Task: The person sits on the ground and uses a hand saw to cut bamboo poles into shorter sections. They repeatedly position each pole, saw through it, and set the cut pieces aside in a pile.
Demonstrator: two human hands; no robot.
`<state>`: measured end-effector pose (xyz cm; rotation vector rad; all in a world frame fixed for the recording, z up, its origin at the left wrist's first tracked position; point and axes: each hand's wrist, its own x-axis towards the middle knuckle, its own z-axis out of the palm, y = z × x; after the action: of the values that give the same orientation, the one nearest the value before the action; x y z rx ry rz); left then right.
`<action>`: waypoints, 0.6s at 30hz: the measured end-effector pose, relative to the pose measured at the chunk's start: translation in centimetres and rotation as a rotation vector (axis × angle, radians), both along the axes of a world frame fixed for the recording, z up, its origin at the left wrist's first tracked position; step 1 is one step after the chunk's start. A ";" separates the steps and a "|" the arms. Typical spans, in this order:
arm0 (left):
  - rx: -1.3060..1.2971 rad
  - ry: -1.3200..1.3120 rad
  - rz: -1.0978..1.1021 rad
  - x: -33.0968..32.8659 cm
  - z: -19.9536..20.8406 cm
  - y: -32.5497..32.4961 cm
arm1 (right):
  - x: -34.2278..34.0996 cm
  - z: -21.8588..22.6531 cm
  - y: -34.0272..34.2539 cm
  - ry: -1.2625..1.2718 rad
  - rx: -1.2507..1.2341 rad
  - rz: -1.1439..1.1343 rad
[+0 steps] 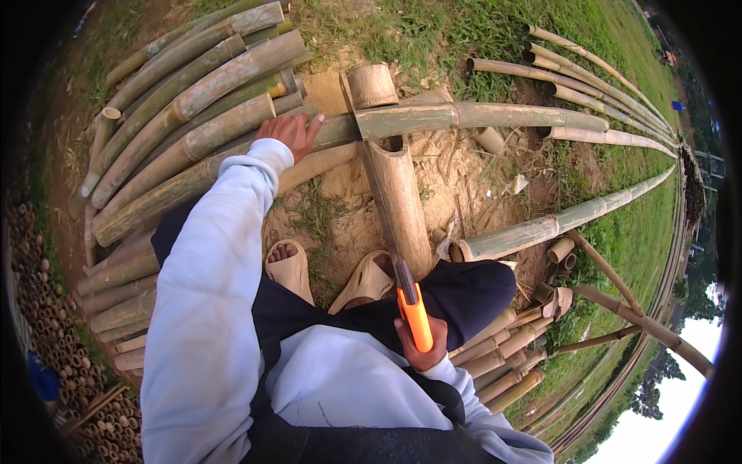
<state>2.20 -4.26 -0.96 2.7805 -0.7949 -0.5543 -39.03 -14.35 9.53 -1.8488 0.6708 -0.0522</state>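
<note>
A long green bamboo pole (421, 119) lies crosswise in front of me, over a thicker, pale bamboo length (406, 209). My left hand (291, 134) grips the pole from above, left of the saw, with its thumb stretched along the top. My right hand (425, 344), low near my lap, is closed round the orange handle of a handsaw (380, 197). The saw's long blade runs away from me and meets the pole at a steep angle. A short bamboo stump (372, 87) sits just beyond the pole by the blade. Part of the pale length is behind the blade.
Bamboo poles (216, 81) are stacked at the left, with cut pieces (502, 352) by my right knee. Another long pole (556, 224) lies at the right. More poles (595, 77) rest on the grass beyond. Sawdust (456, 178) covers the ground. My sandalled feet (290, 271) are close to the blade.
</note>
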 end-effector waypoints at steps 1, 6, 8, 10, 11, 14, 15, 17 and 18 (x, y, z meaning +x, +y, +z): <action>0.001 0.006 0.008 -0.1 -0.6 0.0 | 1.5 -0.9 -0.6 -0.023 -0.006 -0.007; 0.078 0.064 -0.034 1.0 0.7 -1.6 | 17.4 -6.8 -3.1 -0.135 0.017 -0.032; 0.082 0.061 -0.060 0.9 0.1 -0.7 | 17.4 -6.5 -2.5 -0.115 0.019 -0.009; 0.086 0.060 -0.041 0.1 -0.2 -0.1 | 15.7 -5.7 -1.9 -0.229 0.048 -0.039; 0.085 0.050 -0.035 0.6 -0.1 -0.2 | 13.4 -5.5 -1.4 -0.154 0.048 -0.057; -0.012 0.013 -0.018 0.2 -0.9 0.4 | 5.6 -0.9 -0.2 0.026 0.110 -0.111; -0.051 -0.019 -0.013 0.7 -1.3 0.2 | 2.5 0.2 0.0 -0.008 0.032 -0.055; 0.006 0.013 -0.046 1.1 -2.3 0.7 | -1.4 2.1 0.7 0.068 -0.038 0.012; 0.036 0.031 -0.064 1.0 -2.9 1.0 | -1.5 1.7 0.4 0.050 -0.045 0.021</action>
<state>3.23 -3.24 -3.84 2.7796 -0.8784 -0.6280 -40.50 -13.95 11.22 -1.9053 0.6898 -0.0080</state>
